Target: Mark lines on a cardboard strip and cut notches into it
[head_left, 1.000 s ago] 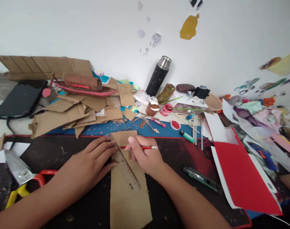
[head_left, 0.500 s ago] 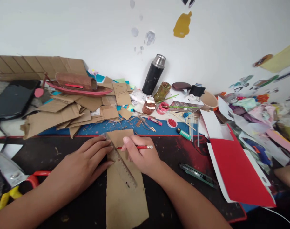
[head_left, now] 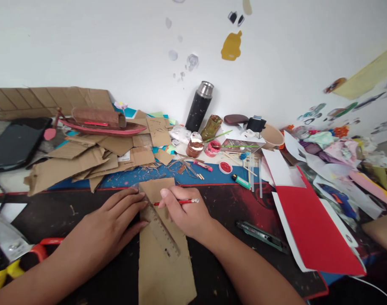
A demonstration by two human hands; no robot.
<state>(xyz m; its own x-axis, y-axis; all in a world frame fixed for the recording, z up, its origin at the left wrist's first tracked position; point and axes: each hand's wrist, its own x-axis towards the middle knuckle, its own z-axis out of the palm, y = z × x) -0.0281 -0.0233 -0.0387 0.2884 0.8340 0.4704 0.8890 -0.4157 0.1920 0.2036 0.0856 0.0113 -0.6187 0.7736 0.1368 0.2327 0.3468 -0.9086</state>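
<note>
A strip of brown cardboard (head_left: 163, 275) lies lengthwise before me on the dark mat. Slantwise across it rests a clear plastic ruler (head_left: 163, 235). My left hand (head_left: 115, 220) lies flat with its fingers extended, the fingertips pressing on the ruler's upper end and the cardboard's left edge. My right hand (head_left: 187, 212) grips a red pencil (head_left: 188, 201) between thumb and fingers, its tip pointing left at the ruler's upper edge. The right hand's lower fingers rest on the cardboard.
Scissors (head_left: 24, 254) lie at the left, a utility knife (head_left: 261, 236) at the right beside a red sheet (head_left: 320, 224). Behind are cardboard scraps (head_left: 69, 163), a model boat (head_left: 101, 126), a black flask (head_left: 198, 108) and paint pots (head_left: 195, 146). Another person's arm (head_left: 380, 231) shows at the right edge.
The whole view has shifted slightly, so things appear lower and a little further left. The pencil is tilted a bit more; both hands keep their places on the ruler and cardboard.
</note>
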